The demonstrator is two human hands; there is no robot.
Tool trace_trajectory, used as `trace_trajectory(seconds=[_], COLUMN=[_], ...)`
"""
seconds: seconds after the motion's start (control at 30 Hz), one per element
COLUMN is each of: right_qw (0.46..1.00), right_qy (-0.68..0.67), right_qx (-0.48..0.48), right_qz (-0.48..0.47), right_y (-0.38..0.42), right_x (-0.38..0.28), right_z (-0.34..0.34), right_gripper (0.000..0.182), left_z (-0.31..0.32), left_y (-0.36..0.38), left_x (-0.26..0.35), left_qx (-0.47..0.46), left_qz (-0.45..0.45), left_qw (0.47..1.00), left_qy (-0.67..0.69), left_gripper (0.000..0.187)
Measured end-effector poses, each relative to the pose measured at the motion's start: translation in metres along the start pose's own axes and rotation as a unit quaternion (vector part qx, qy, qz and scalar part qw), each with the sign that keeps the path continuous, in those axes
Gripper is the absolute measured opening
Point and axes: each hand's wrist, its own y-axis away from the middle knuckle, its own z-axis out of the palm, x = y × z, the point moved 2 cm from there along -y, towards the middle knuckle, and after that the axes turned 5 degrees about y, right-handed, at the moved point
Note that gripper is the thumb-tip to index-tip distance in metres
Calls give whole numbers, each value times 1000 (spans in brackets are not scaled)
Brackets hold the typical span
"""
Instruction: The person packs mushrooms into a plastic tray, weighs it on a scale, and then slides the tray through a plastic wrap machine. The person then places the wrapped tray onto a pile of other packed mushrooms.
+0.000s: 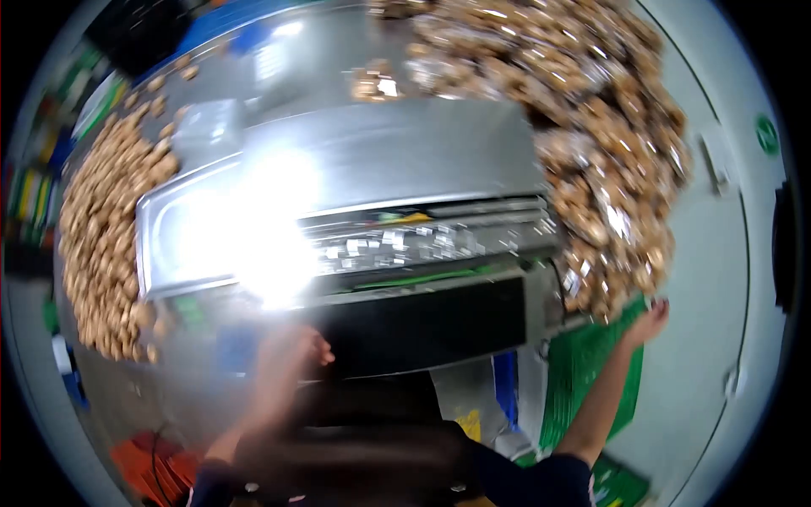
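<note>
Brown, rounded pieces in clear bags (608, 186) are heaped along the right side of the metal table. My right hand (650, 321) is at the lower edge of this heap, above a green crate; what its fingers hold, if anything, is too small to tell. Near the front edge of a metal machine (397, 160), beside its black front panel (422, 325), my left hand (296, 351) is smeared by motion. Loose brown pieces (110, 237) lie in a large pile on the left, next to a shiny metal tray (194, 228).
A clear plastic container (207, 131) stands behind the tray. One small bag (374, 83) lies behind the machine. The green crate (591, 380) is below the table's right side, and an orange object (152, 465) is low on the left. Strong glare covers part of the tray.
</note>
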Motion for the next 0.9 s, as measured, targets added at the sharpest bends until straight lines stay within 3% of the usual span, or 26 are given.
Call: trace_trajectory(seconds=[0.1, 0.23, 0.27, 0.3, 0.33, 0.4, 0.53, 0.6, 0.63, 0.7, 0.77, 0.8, 0.9], right_qw=[995, 946, 924, 906, 887, 812, 705, 656, 644, 623, 609, 606, 593], right_qy=[-66, -137, -139, -78, -132, -144, -241, -233, -217, -190, -164, -156, -101], right_qx=[-59, -196, -248, -242, -308, -336, -395, -424, -435, -463, -499, -518, -576], right_qz=[-39, -220, -254, -339, -317, -455, -538, -579, -591, -601, -595, -583, -553], right_y=[53, 114, 130, 148, 166, 195, 285, 330, 354, 398, 446, 469, 532], right_x=[-98, -211, -240, -276, -304, -356, -484, -539, -561, -599, -628, -641, -678], right_z=[14, 57, 64, 66, 71, 84, 89, 90, 90, 91, 94, 97, 106], right_gripper=[33, 29, 28, 28, 25, 23, 8, 8, 11, 16, 21, 23, 27], left_z=[-31, -87, -99, -111, -123, -148, -202, -241, -257, -317, -368, -400, -462], left_y=[3, 6, 10, 14, 17, 26, 39, 41, 45, 50, 47, 44, 32], left_x=[9, 9, 8, 8, 8, 4, -15, -24, -15, -19, -8, -10, -21], left_qx=[98, 171, 207, 240, 270, 298, 345, 392, 424, 452, 411, 351, 214], left_qz=[42, 167, 168, 168, 168, 168, 139, 187, 167, 213, 169, 177, 105], left_qw=[993, 969, 961, 953, 943, 934, 922, 901, 889, 822, 818, 775, 791], left_qy=[51, 63, 73, 84, 96, 106, 110, 9, -37, -272, -365, -495, -564], left_gripper=[15, 12, 12, 11, 11, 11, 11, 19, 25, 46, 58, 62, 63])
